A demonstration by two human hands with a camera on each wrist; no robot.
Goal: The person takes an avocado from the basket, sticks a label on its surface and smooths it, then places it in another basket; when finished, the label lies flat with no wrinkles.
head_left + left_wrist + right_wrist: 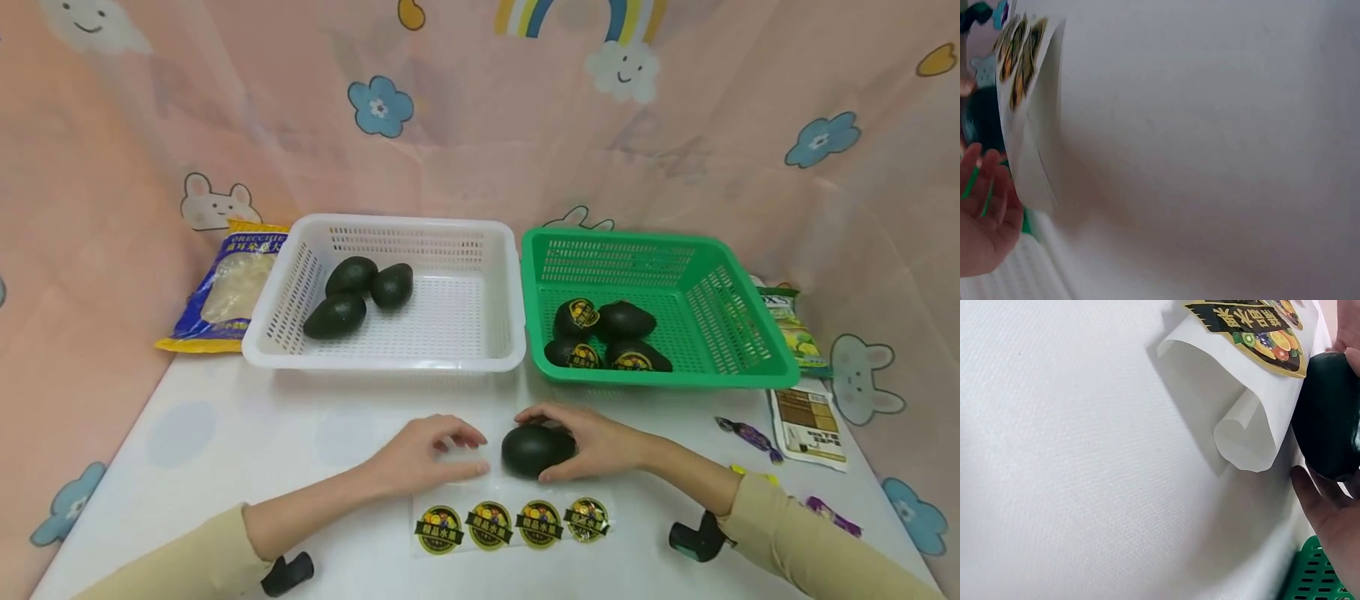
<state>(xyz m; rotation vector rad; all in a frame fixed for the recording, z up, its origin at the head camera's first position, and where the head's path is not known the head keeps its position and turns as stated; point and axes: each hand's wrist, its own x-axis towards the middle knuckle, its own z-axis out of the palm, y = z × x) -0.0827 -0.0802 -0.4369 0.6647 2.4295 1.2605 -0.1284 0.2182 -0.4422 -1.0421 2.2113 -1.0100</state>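
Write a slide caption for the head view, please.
Right hand grips an avocado behind four round stickers; left hand nearby.

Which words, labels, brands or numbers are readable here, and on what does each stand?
"精品水果": four round stickers on the sheet.
Apparently the same, small: labels on avocados in the green basket.
"ORECCHIE…", cut off by the white basket: blue-and-yellow bag. Chinese characters below are partly hidden.
"…XS", beginning hidden: green packet.
Too small to read: print on the white-and-brown packet and purple wrappers.
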